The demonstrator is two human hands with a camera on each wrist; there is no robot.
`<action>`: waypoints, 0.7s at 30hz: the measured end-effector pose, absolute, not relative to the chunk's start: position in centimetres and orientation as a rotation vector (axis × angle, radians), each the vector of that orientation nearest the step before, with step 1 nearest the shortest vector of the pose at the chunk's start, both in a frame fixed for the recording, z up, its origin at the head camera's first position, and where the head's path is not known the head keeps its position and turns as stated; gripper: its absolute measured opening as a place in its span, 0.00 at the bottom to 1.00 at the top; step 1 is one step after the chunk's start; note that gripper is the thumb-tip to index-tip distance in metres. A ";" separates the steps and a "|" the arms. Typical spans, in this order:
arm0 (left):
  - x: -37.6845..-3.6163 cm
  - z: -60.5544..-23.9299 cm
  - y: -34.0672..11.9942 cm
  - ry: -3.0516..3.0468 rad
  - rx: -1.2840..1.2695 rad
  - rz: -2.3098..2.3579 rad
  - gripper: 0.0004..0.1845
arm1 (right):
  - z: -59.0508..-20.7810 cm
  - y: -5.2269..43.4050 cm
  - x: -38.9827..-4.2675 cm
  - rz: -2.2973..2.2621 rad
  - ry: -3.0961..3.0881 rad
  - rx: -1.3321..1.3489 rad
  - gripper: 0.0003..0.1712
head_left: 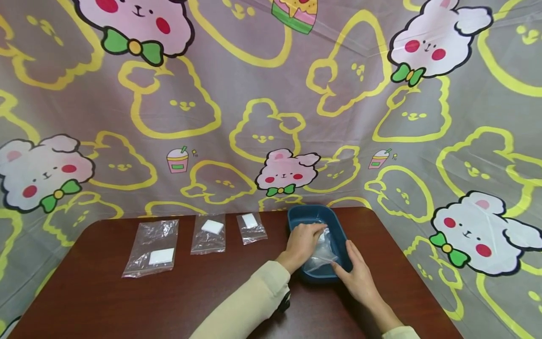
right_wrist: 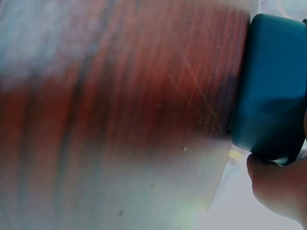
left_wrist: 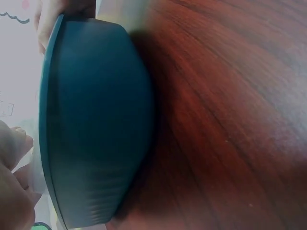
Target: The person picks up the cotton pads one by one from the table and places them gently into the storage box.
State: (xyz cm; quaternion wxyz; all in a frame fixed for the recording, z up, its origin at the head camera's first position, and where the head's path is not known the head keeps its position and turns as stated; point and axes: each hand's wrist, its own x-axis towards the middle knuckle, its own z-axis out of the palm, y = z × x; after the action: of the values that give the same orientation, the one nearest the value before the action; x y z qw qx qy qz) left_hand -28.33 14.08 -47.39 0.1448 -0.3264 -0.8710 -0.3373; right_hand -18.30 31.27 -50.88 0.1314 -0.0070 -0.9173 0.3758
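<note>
Both hands (head_left: 328, 256) on bag (head_left: 320, 254) w/in tub (head_left: 338, 226).

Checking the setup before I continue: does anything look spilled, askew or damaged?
Nothing stands out. Three plastic bags lie flat in a row on the table; the blue tray sits level with both hands at a fourth bag.

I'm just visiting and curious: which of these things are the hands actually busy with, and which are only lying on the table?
In use:
- blue tub
- clear bag inside it
- left hand gripping the bag
- right hand at the tub's near rim

Lying about:
- three bags with white pads
- table
</note>
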 end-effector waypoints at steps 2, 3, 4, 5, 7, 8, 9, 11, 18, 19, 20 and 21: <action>-28.4 -47.5 13.8 -2.505 -0.942 -0.982 0.14 | -50.9 31.3 -18.3 1.087 -2.661 -0.021 0.48; -28.4 -47.6 13.7 -2.502 -0.943 -0.988 0.14 | -50.9 31.3 -18.4 1.086 -2.659 -0.023 0.48; -28.4 -47.7 13.5 -2.498 -0.944 -0.994 0.14 | -50.9 31.3 -18.4 1.085 -2.658 -0.023 0.49; -28.5 -47.8 13.3 -2.496 -0.945 -0.997 0.15 | -50.9 31.3 -18.4 1.084 -2.657 -0.024 0.49; -28.6 -47.9 12.7 -2.491 -0.940 -0.996 0.15 | -50.9 31.2 -18.4 1.082 -2.655 -0.021 0.49; -28.7 -47.9 12.4 -2.486 -0.939 -0.992 0.15 | -50.9 31.2 -18.5 1.079 -2.654 -0.020 0.49; -28.8 -47.9 12.0 -2.480 -0.938 -0.986 0.15 | -50.9 31.2 -18.5 1.077 -2.653 -0.019 0.49; -29.0 -47.9 11.4 -2.460 -0.936 -0.984 0.14 | -50.8 31.2 -18.5 1.074 -2.648 -0.024 0.49; -29.6 -48.3 9.3 -2.434 -0.899 -1.032 0.14 | -50.7 31.2 -18.4 1.071 -2.672 -0.039 0.49; -29.7 -48.4 9.0 -2.445 -0.887 -1.038 0.15 | -50.7 31.2 -18.4 1.073 -2.675 -0.038 0.49; -29.8 -48.5 8.7 -2.453 -0.875 -1.044 0.15 | -50.7 31.2 -18.3 1.078 -2.677 -0.041 0.49; -29.8 -48.6 8.4 -2.462 -0.863 -1.046 0.15 | -50.7 31.1 -18.3 1.083 -2.678 -0.043 0.49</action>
State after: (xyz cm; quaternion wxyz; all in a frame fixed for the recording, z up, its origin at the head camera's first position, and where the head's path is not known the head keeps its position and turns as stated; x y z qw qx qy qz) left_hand -29.84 8.42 -48.63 0.1647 -0.3030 -0.8639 -0.3671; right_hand -18.28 31.13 -50.69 0.1261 -0.0147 -0.9196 0.3719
